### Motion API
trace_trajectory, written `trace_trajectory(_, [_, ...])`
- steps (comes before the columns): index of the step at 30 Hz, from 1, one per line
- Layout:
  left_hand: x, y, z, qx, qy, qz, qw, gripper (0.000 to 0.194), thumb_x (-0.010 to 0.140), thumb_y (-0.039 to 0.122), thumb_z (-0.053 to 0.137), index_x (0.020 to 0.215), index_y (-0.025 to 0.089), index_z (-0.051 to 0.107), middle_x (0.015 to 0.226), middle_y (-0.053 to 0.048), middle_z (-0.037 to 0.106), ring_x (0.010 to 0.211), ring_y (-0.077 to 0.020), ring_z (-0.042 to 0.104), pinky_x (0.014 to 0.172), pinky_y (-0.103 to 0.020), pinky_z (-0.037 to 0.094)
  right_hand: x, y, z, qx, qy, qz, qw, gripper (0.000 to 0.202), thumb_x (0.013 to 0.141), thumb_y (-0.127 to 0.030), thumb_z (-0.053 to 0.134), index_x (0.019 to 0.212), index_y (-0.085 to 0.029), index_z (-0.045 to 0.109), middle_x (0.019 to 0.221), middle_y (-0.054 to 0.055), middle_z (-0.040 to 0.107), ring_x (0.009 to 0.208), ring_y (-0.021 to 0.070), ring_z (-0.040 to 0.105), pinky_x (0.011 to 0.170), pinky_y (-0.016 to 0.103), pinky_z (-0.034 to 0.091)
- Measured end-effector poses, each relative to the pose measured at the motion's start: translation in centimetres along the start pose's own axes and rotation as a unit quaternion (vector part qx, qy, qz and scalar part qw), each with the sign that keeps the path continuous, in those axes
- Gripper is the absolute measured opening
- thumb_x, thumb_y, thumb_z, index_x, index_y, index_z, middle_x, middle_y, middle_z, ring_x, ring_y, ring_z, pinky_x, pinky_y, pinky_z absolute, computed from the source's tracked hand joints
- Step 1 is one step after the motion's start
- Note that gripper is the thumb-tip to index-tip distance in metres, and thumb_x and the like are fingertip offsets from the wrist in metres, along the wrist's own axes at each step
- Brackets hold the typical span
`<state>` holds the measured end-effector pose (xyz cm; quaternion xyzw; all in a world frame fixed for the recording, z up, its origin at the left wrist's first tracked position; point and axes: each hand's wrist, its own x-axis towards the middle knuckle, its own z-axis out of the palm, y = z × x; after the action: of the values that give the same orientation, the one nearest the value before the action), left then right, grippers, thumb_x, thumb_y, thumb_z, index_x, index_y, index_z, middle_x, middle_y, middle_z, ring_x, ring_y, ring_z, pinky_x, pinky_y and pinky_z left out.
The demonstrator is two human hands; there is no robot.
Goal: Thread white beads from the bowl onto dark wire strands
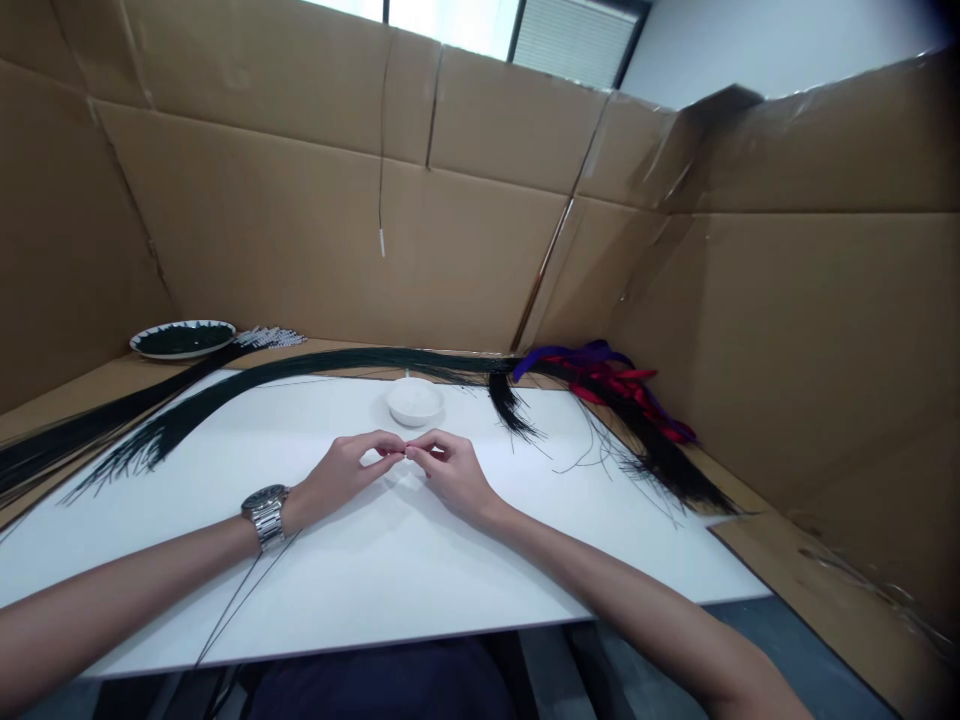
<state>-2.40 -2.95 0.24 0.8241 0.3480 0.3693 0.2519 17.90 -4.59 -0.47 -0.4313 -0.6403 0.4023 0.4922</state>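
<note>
My left hand (352, 468), with a metal watch (266, 515) on its wrist, and my right hand (452, 475) meet fingertip to fingertip over the middle of the white board (360, 590). Each is pinched closed on something tiny between the tips, too small to make out. Just beyond them stands a small round white dish (415, 401). Two thin dark strands (238, 608) come out beneath my left wrist and run over the board's front edge.
A long dark strand bundle (337, 360) arches behind the dish. Back left are a plate with dark green contents (183, 340) and white-tipped strands (271, 337). Red and purple ribbons (611, 380) lie back right. Cardboard walls (315, 230) surround the board.
</note>
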Motion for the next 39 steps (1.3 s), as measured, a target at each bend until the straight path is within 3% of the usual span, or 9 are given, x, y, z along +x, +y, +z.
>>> trace_trajectory(12, [0.2, -0.3, 0.1, -0.019, -0.02, -0.009, 1.0, 0.027, 0.096, 0.042, 0.057, 0.098, 0.021, 0.073, 0.1, -0.001, 0.076, 0.089, -0.0183, 0.069, 0.079, -0.026, 0.053, -0.1, -0.3, 0.1, 0.015, -0.005, 0.017, 1.0, 0.017, 0.082, -0.036, 0.071, 0.081, -0.019, 0.077, 0.078, 0.004, 0.072, 0.062, 0.0144, 0.055, 0.057, 0.027, 0.042])
trace_trajectory(24, [0.1, -0.1, 0.0, -0.024, -0.004, 0.01, 1.0, 0.023, 0.095, 0.037, 0.058, 0.093, 0.018, 0.072, 0.094, -0.003, 0.075, 0.084, -0.0168, 0.068, 0.076, -0.025, 0.053, -0.5, -0.9, -0.1, 0.005, -0.015, -0.017, 1.0, 0.014, 0.084, -0.033, 0.069, 0.082, -0.02, 0.076, 0.083, 0.005, 0.075, 0.078, 0.0194, 0.065, 0.073, 0.031, 0.048])
trace_trajectory(30, [0.1, 0.1, 0.0, -0.03, -0.01, 0.014, 0.999, 0.025, 0.095, 0.038, 0.058, 0.094, 0.018, 0.072, 0.095, -0.004, 0.076, 0.085, -0.0172, 0.068, 0.077, -0.026, 0.054, -0.8, -1.2, -0.1, -0.019, -0.007, -0.04, 0.999, 0.018, 0.084, -0.036, 0.069, 0.077, -0.02, 0.073, 0.078, 0.004, 0.072, 0.074, 0.0189, 0.062, 0.07, 0.031, 0.047])
trace_trajectory(36, [0.4, 0.3, 0.0, -0.056, -0.051, -0.024, 0.997, 0.04, 0.093, 0.047, 0.061, 0.124, 0.023, 0.066, 0.115, -0.004, 0.073, 0.1, -0.0194, 0.069, 0.09, -0.031, 0.055, 0.1, -0.5, -0.5, 0.035, 0.008, -0.003, 0.999, 0.022, 0.082, -0.04, 0.071, 0.08, -0.019, 0.071, 0.067, 0.001, 0.063, 0.06, 0.014, 0.052, 0.057, 0.028, 0.043])
trace_trajectory(39, [0.4, -0.2, -0.1, -0.039, -0.064, -0.059, 0.995, 0.043, 0.092, 0.051, 0.06, 0.122, 0.022, 0.068, 0.113, -0.005, 0.074, 0.099, -0.0216, 0.07, 0.09, -0.034, 0.055, 0.5, -0.3, -1.0, 0.053, 0.007, -0.001, 0.999, 0.022, 0.081, -0.04, 0.072, 0.078, -0.018, 0.07, 0.068, 0.001, 0.063, 0.059, 0.0132, 0.051, 0.056, 0.027, 0.041])
